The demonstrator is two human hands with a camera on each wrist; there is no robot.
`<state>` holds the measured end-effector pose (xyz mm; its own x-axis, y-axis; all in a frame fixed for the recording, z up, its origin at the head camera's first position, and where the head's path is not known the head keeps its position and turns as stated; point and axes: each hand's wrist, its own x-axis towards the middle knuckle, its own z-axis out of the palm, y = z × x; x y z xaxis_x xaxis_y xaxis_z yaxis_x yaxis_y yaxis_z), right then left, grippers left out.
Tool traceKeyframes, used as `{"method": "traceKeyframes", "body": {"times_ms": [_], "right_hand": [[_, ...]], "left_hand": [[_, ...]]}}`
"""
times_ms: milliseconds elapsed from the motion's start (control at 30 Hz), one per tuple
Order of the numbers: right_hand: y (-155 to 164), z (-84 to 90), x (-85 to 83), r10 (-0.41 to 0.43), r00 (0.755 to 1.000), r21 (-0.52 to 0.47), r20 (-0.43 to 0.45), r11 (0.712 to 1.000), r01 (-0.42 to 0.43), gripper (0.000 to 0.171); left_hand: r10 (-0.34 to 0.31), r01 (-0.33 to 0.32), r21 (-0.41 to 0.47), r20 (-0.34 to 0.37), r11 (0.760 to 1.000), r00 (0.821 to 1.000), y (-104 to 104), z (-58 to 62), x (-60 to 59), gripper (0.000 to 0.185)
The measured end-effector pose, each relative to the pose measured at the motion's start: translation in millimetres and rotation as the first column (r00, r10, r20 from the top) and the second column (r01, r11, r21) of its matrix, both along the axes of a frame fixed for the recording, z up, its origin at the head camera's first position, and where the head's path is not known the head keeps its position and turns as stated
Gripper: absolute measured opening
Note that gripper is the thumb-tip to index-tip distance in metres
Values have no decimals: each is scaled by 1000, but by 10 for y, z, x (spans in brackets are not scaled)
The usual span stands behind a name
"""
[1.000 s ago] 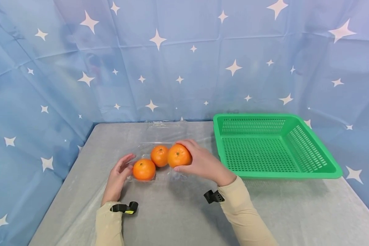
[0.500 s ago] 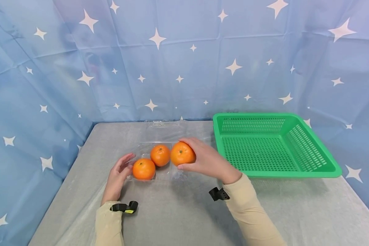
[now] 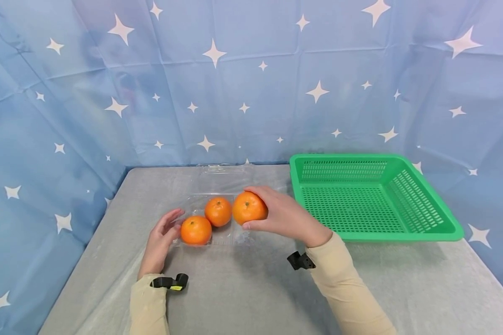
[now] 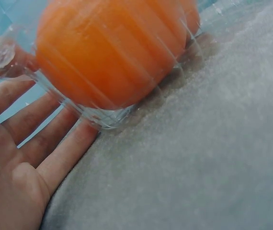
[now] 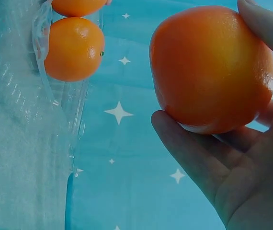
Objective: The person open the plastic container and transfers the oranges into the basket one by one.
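While gripping two-o'clock orange (image 3: 248, 208) in right hand (image 3: 286, 217), needed gentle pressure, plus straight-fingered left hand (image 3: 158, 244) steadying container (image 3: 224, 237) from eight o'clock.

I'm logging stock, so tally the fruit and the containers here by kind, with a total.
Oranges: 3
Clear plastic clamshell container: 1
Green plastic basket: 1
Total: 5

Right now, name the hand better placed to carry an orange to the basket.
Probably the right hand: it grips an orange near the green basket; the left hand is farther, by the clear container.
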<state>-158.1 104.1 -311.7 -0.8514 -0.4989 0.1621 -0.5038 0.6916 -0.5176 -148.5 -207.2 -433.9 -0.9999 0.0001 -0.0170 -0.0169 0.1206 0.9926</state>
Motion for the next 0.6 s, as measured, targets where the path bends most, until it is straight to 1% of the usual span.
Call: {"method": "traceKeyframes", "body": {"times_ms": [267, 400, 533, 600], "right_hand": [[26, 48, -2, -20, 999, -2, 27, 1000, 20, 76], [42, 83, -14, -29, 999, 15, 28, 999, 29, 78], [62, 116, -30, -28, 999, 41, 18, 999, 27, 81], [79, 135, -40, -22, 1000, 47, 9, 999, 22, 81]], "left_hand": [[-12, 12, 7, -12, 1000, 1000, 7, 7, -1, 48], [-15, 15, 12, -20, 1000, 1000, 4, 11, 2, 46], [-14, 14, 16, -21, 1000, 1000, -12, -28, -13, 47], [-10, 11, 16, -16, 1000, 1000, -26, -71, -35, 47]]}}
